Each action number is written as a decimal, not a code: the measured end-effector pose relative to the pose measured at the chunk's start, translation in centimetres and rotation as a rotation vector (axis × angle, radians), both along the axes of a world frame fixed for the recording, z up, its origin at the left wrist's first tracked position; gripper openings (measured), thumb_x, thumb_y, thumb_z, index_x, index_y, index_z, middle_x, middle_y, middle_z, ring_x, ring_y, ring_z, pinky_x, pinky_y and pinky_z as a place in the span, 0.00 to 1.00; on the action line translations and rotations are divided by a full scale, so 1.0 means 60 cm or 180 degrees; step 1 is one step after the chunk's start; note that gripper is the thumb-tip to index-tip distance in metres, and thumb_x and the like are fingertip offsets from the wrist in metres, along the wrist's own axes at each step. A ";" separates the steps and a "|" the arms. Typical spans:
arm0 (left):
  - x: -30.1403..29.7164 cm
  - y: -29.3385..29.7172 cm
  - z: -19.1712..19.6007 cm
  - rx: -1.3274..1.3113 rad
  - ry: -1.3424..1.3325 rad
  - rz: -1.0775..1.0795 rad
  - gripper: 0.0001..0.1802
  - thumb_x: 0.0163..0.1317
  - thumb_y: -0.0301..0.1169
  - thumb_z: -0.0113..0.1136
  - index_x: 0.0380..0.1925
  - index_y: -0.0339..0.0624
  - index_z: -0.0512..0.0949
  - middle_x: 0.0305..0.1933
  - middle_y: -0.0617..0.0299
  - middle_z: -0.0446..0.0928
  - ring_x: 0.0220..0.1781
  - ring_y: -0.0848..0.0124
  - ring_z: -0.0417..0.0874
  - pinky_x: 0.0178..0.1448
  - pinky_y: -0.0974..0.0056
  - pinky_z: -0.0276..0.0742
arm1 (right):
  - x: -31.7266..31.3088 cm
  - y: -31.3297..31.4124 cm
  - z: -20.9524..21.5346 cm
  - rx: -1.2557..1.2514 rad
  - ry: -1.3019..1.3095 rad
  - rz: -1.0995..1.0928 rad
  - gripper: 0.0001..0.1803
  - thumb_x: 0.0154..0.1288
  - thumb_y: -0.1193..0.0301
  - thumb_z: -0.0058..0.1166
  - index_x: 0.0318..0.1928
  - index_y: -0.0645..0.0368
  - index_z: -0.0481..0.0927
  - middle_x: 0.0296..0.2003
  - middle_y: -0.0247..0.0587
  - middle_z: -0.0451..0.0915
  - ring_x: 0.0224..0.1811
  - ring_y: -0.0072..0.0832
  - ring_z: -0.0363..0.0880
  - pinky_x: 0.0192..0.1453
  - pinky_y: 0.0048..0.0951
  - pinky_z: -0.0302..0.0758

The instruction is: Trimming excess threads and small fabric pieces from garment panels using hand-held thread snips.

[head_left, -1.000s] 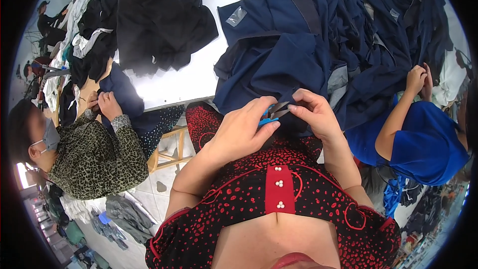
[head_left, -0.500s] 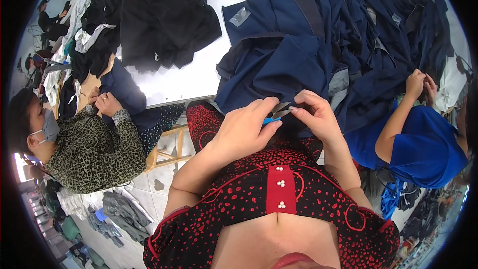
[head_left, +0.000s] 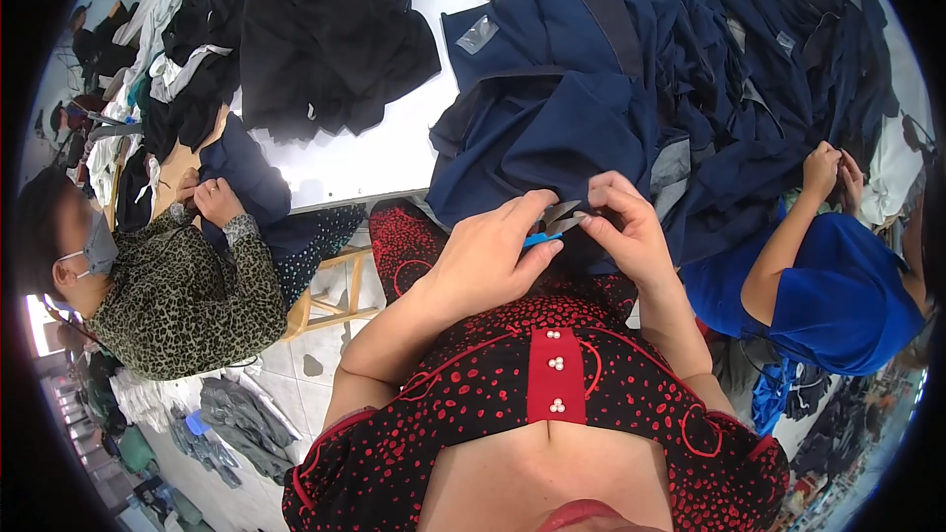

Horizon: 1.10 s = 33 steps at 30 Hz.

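No Readable Lettering Around the White Tabletop

No text, brand, number or sign can be read anywhere around the white tabletop point(head_left: 325, 172). Three small label-like spots show, each on cloth. A shiny, see-through patch point(head_left: 478, 34) lies on the navy cloth point(head_left: 552, 123), just right of the tabletop's bare part (it catches the light, and any print on it cannot be made out). A smaller pale patch point(head_left: 785, 41) sits on the dark navy heap point(head_left: 847, 69), well to the right of that bare part, too small to read. A tiny whitish mark point(head_left: 311, 110) shows on the black cloth point(head_left: 330, 34), near its edge over the tabletop; whether it is a label cannot be told.
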<state>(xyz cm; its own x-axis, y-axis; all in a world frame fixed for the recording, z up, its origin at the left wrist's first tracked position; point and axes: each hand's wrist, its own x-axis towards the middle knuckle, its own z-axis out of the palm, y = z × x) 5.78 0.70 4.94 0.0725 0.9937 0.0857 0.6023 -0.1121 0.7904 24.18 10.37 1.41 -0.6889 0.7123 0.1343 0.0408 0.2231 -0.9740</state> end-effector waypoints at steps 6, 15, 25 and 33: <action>0.001 0.000 -0.008 -0.0022 -0.0114 0.0089 0.20 0.56 0.33 0.60 0.46 0.40 0.68 0.33 0.50 0.76 0.33 0.52 0.80 0.36 0.58 0.74 | -0.005 -0.008 0.014 0.0525 -0.0096 -0.0318 0.05 0.53 0.78 0.56 0.32 0.65 0.75 0.56 0.46 0.68 0.35 0.19 0.71 0.38 0.20 0.69; 0.002 0.000 -0.012 0.0226 -0.0177 0.0009 0.20 0.55 0.32 0.60 0.46 0.39 0.68 0.33 0.51 0.76 0.33 0.53 0.79 0.36 0.59 0.74 | -0.001 0.000 -0.011 0.0013 0.0341 -0.0029 0.05 0.57 0.79 0.55 0.31 0.66 0.72 0.34 0.36 0.75 0.32 0.18 0.69 0.34 0.18 0.66; -0.001 0.000 -0.015 0.0265 -0.0254 -0.0016 0.20 0.54 0.32 0.60 0.46 0.39 0.68 0.34 0.52 0.75 0.32 0.54 0.79 0.36 0.60 0.73 | 0.003 0.001 -0.006 -0.0528 0.0319 0.0143 0.05 0.58 0.78 0.55 0.31 0.65 0.72 0.28 0.30 0.66 0.28 0.14 0.62 0.29 0.17 0.58; -0.003 -0.002 -0.011 0.0190 -0.0322 -0.0136 0.18 0.57 0.32 0.58 0.45 0.38 0.69 0.32 0.53 0.73 0.31 0.59 0.78 0.36 0.63 0.72 | 0.007 0.008 -0.003 -0.0260 0.0151 0.0313 0.05 0.58 0.78 0.55 0.30 0.65 0.72 0.27 0.31 0.66 0.27 0.15 0.62 0.29 0.18 0.58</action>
